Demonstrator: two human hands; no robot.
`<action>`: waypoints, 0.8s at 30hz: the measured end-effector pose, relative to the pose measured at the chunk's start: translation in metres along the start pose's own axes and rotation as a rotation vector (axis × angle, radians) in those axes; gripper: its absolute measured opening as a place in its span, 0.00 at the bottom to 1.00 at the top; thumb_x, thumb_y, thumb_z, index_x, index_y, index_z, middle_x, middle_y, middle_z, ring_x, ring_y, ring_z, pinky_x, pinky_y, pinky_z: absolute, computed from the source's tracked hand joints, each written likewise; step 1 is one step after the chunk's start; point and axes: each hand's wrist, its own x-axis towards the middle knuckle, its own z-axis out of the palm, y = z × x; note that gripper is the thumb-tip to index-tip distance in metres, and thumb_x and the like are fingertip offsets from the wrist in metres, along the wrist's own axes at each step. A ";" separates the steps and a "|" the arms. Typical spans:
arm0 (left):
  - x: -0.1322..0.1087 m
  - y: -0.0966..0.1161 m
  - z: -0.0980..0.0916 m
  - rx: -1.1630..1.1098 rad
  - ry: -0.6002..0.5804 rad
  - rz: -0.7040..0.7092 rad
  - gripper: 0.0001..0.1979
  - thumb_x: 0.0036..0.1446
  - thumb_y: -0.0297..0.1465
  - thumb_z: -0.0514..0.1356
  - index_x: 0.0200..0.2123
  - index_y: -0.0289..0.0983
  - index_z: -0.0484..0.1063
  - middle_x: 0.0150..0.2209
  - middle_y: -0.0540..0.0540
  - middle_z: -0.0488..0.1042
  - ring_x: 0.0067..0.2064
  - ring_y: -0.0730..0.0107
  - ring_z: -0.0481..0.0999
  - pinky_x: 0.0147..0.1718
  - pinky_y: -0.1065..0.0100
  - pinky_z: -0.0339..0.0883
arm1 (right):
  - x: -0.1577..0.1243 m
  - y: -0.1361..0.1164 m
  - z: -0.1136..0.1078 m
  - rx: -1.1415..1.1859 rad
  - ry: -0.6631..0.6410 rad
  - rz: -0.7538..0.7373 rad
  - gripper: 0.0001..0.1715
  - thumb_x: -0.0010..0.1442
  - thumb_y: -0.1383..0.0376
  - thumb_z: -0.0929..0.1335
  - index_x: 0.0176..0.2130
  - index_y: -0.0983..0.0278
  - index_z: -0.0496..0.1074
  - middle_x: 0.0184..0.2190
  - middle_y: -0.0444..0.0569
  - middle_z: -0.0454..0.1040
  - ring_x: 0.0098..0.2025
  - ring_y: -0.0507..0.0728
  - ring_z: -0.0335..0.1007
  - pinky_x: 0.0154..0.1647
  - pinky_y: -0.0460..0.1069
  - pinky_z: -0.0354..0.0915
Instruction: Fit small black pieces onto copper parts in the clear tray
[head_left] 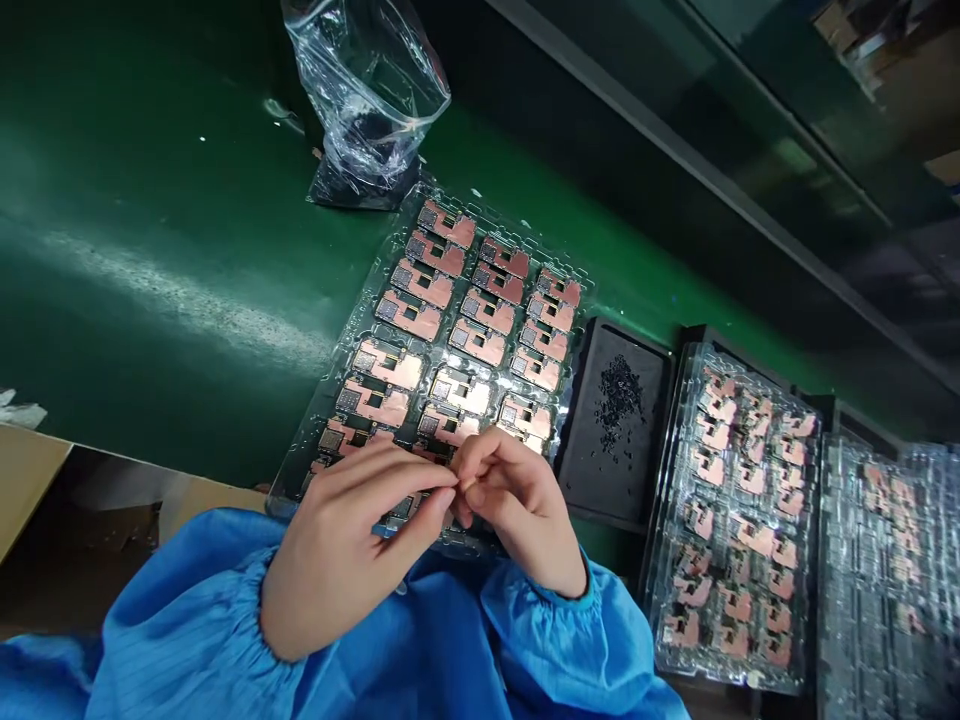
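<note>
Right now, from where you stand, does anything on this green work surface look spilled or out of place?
Yes: a loose heap of small black bits lies scattered on the black tray, beside the clear plastic tray. The copper-coloured boards there sit in neat rows, but these bits have no order. They are too small to identify.

Left hand [349, 545] and right hand [521, 505] over near end of plastic tray [356, 320] on bench [172, 330].
Tray holds rows of circuit boards [457, 340]. Plastic bag [367, 90] sits behind it, on a pouch [360, 185]. To its right: shallow tray [577, 450] with granules [619, 400] inside, then second board tray [660, 560], then third board tray [885, 600]. Cardboard [30, 480] lies left, past bench's near edge.
</note>
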 end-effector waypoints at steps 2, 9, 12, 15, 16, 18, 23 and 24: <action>0.001 0.001 -0.002 0.009 0.015 -0.006 0.07 0.66 0.23 0.62 0.42 0.40 0.76 0.37 0.55 0.79 0.40 0.77 0.77 0.47 0.71 0.69 | -0.001 -0.002 0.000 0.004 -0.016 -0.006 0.04 0.66 0.66 0.71 0.42 0.62 0.77 0.32 0.45 0.72 0.30 0.49 0.68 0.31 0.44 0.66; 0.003 -0.001 -0.006 0.041 0.048 -0.009 0.08 0.66 0.23 0.62 0.44 0.40 0.77 0.38 0.54 0.79 0.41 0.76 0.77 0.43 0.74 0.70 | 0.000 -0.003 0.004 -0.083 0.082 -0.071 0.07 0.69 0.65 0.69 0.41 0.62 0.80 0.32 0.45 0.74 0.30 0.49 0.70 0.32 0.43 0.69; 0.004 0.001 -0.006 0.051 0.040 -0.006 0.08 0.66 0.23 0.62 0.44 0.41 0.77 0.39 0.54 0.79 0.41 0.76 0.77 0.44 0.74 0.70 | 0.000 -0.003 0.008 -0.111 0.107 -0.111 0.05 0.69 0.65 0.70 0.43 0.61 0.77 0.31 0.45 0.75 0.31 0.49 0.70 0.33 0.44 0.71; 0.005 0.003 -0.005 0.057 0.033 0.008 0.07 0.66 0.24 0.62 0.44 0.40 0.77 0.39 0.53 0.80 0.42 0.75 0.78 0.45 0.73 0.70 | -0.004 -0.005 0.011 -0.119 0.136 -0.129 0.10 0.69 0.66 0.70 0.50 0.59 0.72 0.32 0.44 0.76 0.32 0.51 0.73 0.34 0.46 0.73; 0.006 0.004 -0.005 0.056 0.029 0.016 0.07 0.66 0.24 0.63 0.44 0.41 0.77 0.40 0.53 0.80 0.42 0.75 0.78 0.46 0.73 0.70 | -0.006 -0.007 0.012 -0.134 0.137 -0.127 0.12 0.69 0.66 0.70 0.51 0.58 0.70 0.33 0.44 0.76 0.33 0.51 0.74 0.35 0.46 0.73; 0.007 0.005 -0.004 0.054 0.020 0.037 0.07 0.66 0.24 0.63 0.44 0.41 0.77 0.41 0.53 0.80 0.43 0.74 0.78 0.47 0.72 0.71 | -0.009 -0.008 0.011 -0.193 0.120 -0.129 0.13 0.70 0.66 0.69 0.53 0.57 0.67 0.35 0.44 0.77 0.34 0.51 0.76 0.37 0.47 0.74; 0.008 0.003 -0.003 0.113 0.016 0.110 0.07 0.65 0.23 0.63 0.44 0.40 0.77 0.41 0.51 0.80 0.43 0.73 0.78 0.48 0.68 0.72 | -0.015 -0.010 0.006 -0.406 0.093 -0.158 0.12 0.71 0.66 0.68 0.53 0.57 0.66 0.38 0.47 0.78 0.38 0.53 0.79 0.41 0.48 0.75; 0.008 0.003 -0.003 0.146 0.019 0.130 0.07 0.65 0.23 0.63 0.43 0.39 0.77 0.41 0.51 0.80 0.43 0.73 0.77 0.48 0.67 0.72 | -0.015 -0.009 0.006 -0.424 0.105 -0.160 0.11 0.71 0.66 0.68 0.53 0.57 0.67 0.38 0.47 0.78 0.38 0.53 0.78 0.41 0.48 0.75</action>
